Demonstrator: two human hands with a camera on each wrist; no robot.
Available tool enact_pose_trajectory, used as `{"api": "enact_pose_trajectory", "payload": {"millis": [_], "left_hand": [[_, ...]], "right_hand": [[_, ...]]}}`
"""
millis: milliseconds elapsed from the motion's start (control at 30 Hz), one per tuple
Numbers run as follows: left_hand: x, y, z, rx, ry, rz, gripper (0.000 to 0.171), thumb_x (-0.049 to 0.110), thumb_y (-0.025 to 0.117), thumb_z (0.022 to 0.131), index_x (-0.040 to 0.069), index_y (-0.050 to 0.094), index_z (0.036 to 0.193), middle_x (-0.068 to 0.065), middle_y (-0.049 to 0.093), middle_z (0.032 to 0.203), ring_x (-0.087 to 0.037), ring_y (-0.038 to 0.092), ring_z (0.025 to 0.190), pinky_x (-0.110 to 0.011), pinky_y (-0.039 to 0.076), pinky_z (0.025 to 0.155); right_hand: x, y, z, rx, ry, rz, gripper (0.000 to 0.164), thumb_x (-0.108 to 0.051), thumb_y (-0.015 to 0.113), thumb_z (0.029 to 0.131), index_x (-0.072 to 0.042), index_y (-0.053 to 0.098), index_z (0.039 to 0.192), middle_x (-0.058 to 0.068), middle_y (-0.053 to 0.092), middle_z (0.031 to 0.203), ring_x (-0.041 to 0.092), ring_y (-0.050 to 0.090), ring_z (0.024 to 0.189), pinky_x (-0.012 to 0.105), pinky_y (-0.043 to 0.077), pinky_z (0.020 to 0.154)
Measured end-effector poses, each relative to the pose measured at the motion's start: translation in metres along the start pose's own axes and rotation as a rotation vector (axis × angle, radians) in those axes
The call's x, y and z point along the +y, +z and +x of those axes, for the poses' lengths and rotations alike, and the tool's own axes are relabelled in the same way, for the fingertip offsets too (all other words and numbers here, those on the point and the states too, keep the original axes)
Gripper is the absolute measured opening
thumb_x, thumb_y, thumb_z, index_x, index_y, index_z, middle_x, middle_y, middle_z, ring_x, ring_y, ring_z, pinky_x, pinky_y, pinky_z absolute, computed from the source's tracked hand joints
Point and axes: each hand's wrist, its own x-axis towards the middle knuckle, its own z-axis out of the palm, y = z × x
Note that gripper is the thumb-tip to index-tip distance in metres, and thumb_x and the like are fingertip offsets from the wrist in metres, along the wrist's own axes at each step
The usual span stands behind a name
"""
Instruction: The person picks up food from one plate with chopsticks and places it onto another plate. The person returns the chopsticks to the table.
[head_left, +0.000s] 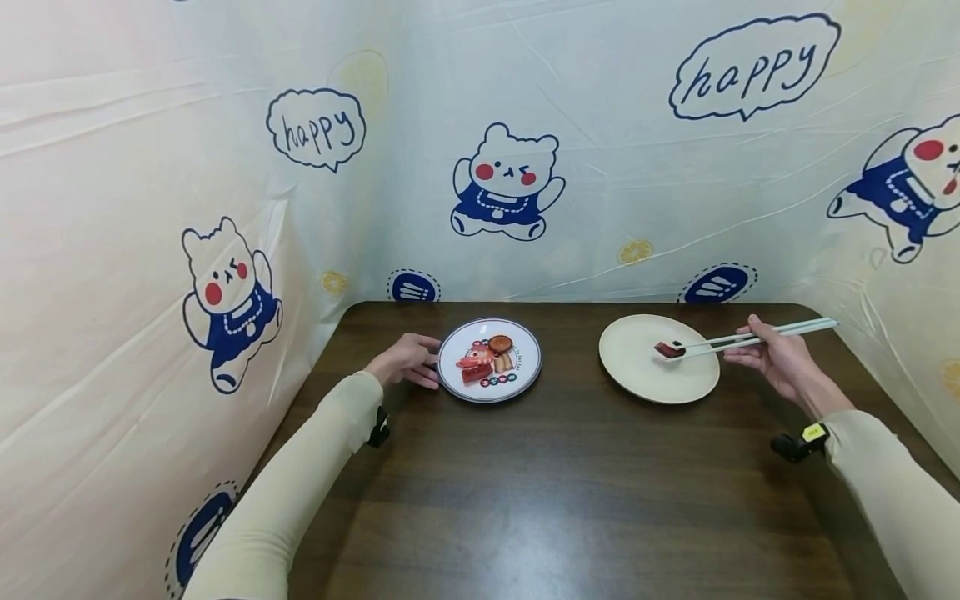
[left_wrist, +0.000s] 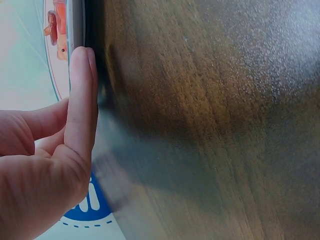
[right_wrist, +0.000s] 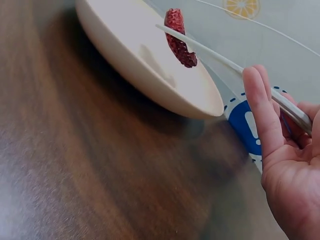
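My left hand (head_left: 405, 360) touches the left rim of a white plate (head_left: 529, 358) with a dark blue edge. In the left wrist view, a straight finger (left_wrist: 81, 100) lies along that rim. Several reddish and brown food pieces (head_left: 474, 367) show on this plate, beside small printed marks. My right hand (head_left: 780, 367) holds a pair of pale chopsticks (head_left: 802, 326). At their tips is a dark red, wrinkled piece of food (right_wrist: 176, 40), over a plain cream plate (head_left: 637, 379). It appears raised above the plate, its shadow lying below.
Both plates stand toward the far side of a dark brown wooden table (head_left: 510, 492). Behind and at both sides hangs a pale curtain (head_left: 420, 150) with printed bears and words. Each wrist wears a small black device (head_left: 797, 446).
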Motion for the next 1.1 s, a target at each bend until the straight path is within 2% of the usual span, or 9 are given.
{"api": "enact_pose_trajectory", "payload": {"millis": [300, 700, 933, 1100], "left_hand": [[0.000, 0.000, 0.000, -0.004, 0.006, 0.008, 0.051, 0.005, 0.051, 0.097, 0.011, 0.037, 0.146, -0.023, 0.058, 0.102, -0.030, 0.067, 0.075, -0.043, 0.058, 0.071], [0.000, 0.001, -0.001, -0.004, 0.009, 0.013, 0.050, 0.007, 0.051, 0.098, 0.011, 0.037, 0.146, -0.023, 0.058, 0.103, -0.028, 0.067, 0.074, -0.042, 0.058, 0.072], [0.000, 0.000, -0.001, -0.004, 0.015, 0.029, 0.050, 0.008, 0.051, 0.098, 0.011, 0.037, 0.146, -0.023, 0.059, 0.101, -0.028, 0.067, 0.073, -0.041, 0.058, 0.071], [0.001, -0.001, -0.001, -0.008, 0.012, 0.026, 0.051, 0.007, 0.052, 0.098, 0.011, 0.036, 0.146, -0.023, 0.059, 0.103, -0.029, 0.067, 0.074, -0.042, 0.058, 0.072]], "right_hand": [[-0.007, 0.001, 0.010, -0.089, 0.049, 0.116, 0.031, -0.015, 0.041, 0.102, 0.009, 0.060, 0.094, 0.026, 0.065, 0.080, 0.037, 0.068, 0.075, 0.047, 0.055, 0.076], [-0.015, 0.011, 0.020, -0.079, 0.081, 0.062, 0.031, -0.017, 0.045, 0.101, 0.007, 0.061, 0.095, 0.024, 0.065, 0.082, 0.036, 0.069, 0.076, 0.044, 0.055, 0.078], [-0.016, 0.014, 0.027, -0.179, 0.090, 0.107, 0.036, -0.015, 0.037, 0.103, 0.010, 0.062, 0.095, 0.026, 0.066, 0.082, 0.037, 0.068, 0.076, 0.046, 0.055, 0.078], [-0.018, 0.018, 0.031, -0.218, 0.090, 0.127, 0.036, -0.014, 0.036, 0.104, 0.010, 0.061, 0.095, 0.027, 0.066, 0.081, 0.037, 0.069, 0.076, 0.046, 0.055, 0.078]]}}
